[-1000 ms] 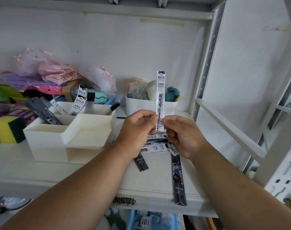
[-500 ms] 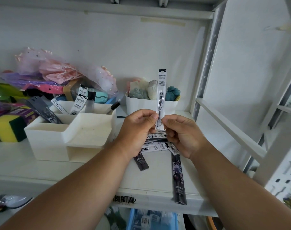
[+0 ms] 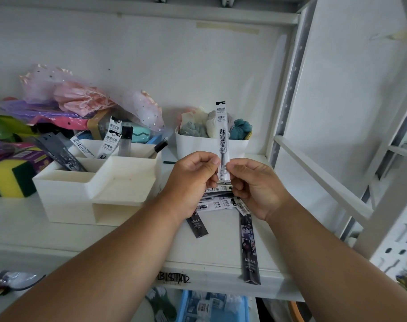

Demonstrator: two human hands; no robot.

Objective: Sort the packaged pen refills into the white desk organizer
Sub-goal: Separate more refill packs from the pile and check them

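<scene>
- Left hand [image 3: 193, 180] and right hand [image 3: 256, 185]: both pinch the lower end of one white packaged refill [image 3: 222, 140], thumbs and forefingers curled on it from either side; the pack stands upright above the knuckles.
- White desk organizer [image 3: 82, 196]: to the left of the left hand, on the same shelf; its rear compartments already hold several packs, white ones [image 3: 109, 145] and a dark one [image 3: 58, 152].
- Loose refill packs [image 3: 217, 202]: a small heap directly under and just behind both hands, with two dark packs [image 3: 250, 247] reaching toward the front edge of the shelf.
- Risk, judged: the pack is long, thin and held only at its base, so it may bend or slip during transfer to a single hand.
- Risk, judged: the longest dark pack overhangs the shelf edge; a brushing forearm could knock it off.
- Risk, judged: white and dark packs may be mixed if the wrong compartment is chosen.
- Surface: a white shelf [image 3: 58, 231] of a metal rack; a white bin of cloth items [image 3: 198, 145] behind the hands; a sponge [image 3: 10, 177] and coloured goods [image 3: 70, 98] farther left.
</scene>
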